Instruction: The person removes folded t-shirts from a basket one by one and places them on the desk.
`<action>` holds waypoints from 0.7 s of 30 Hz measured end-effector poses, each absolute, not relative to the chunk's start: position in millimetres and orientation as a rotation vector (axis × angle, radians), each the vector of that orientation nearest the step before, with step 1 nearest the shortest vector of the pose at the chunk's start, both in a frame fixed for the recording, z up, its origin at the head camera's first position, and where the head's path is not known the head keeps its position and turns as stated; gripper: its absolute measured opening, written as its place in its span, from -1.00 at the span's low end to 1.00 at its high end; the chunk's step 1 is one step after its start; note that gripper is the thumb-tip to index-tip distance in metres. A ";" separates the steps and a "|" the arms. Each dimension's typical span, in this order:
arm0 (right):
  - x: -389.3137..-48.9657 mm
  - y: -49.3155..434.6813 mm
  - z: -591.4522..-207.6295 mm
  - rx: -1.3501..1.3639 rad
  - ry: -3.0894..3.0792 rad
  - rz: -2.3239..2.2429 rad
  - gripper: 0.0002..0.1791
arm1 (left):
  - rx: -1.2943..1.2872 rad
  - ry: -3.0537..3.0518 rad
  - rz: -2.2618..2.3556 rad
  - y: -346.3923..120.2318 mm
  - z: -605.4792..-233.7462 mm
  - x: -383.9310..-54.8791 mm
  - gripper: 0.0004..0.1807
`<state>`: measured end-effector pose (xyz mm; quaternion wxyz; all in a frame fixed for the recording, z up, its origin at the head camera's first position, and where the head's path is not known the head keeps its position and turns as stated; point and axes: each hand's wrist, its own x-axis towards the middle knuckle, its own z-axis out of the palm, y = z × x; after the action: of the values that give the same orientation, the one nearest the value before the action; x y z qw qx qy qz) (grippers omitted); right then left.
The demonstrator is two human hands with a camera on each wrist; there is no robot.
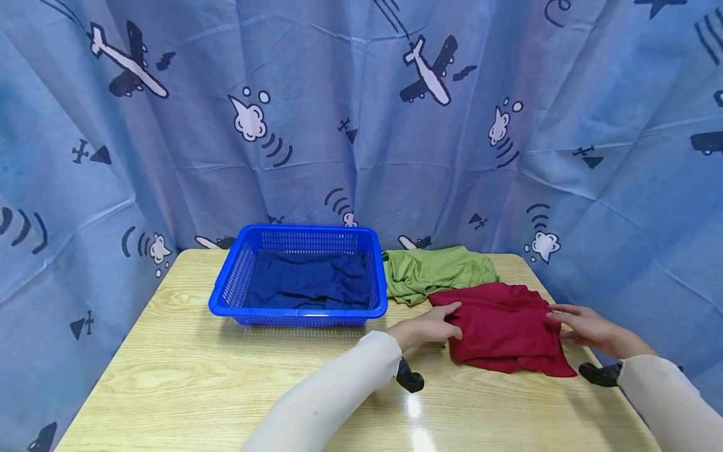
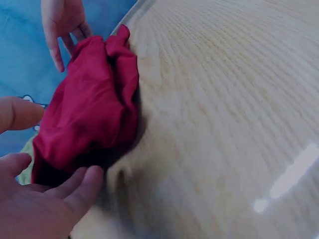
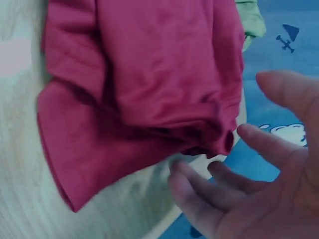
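A folded dark red cloth garment (image 1: 503, 326) lies on the right part of the table, its surface wrinkled. My left hand (image 1: 428, 328) is at the garment's left edge, thumb and fingers spread apart. In the left wrist view the left fingertips (image 2: 92, 175) come right up to the near fold. At the opposite end, my right hand (image 1: 589, 329) has its fingers loosely extended beside the cloth. The right wrist view shows the right hand (image 3: 269, 174) with fingertips close to the bunched edge, and a flap of the garment (image 3: 84, 154) sticking out at the lower left.
A green cloth (image 1: 440, 267) lies behind the red one, partly overlapped by it. Left of it stands a blue plastic basket (image 1: 299, 312) with a dark navy cloth (image 1: 307, 279) inside. A blue curtain (image 1: 316, 113) with airplane prints hangs behind the wooden table (image 1: 186, 376).
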<state>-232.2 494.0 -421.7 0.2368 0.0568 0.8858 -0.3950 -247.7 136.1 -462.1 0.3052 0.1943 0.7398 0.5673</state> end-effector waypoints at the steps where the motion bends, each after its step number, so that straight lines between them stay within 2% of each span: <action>1: -231.9 492.5 -419.2 0.153 2.441 -1.059 -0.19 | 0.534 1.954 1.483 132.4 -460.8 -248.7 -0.09; 11: -224.8 468.2 -391.5 0.000 2.638 -0.843 -0.21 | 0.675 2.091 1.333 97.8 -446.9 -250.8 -0.21; 21: -226.2 431.7 -377.8 -0.165 2.724 -0.862 -0.24 | 0.735 2.163 1.271 69.2 -433.6 -244.9 -0.25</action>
<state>-226.2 431.7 -377.8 0.1392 -0.0572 0.9426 -0.2982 -244.9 69.2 -433.6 0.2607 0.2715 0.7988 0.4694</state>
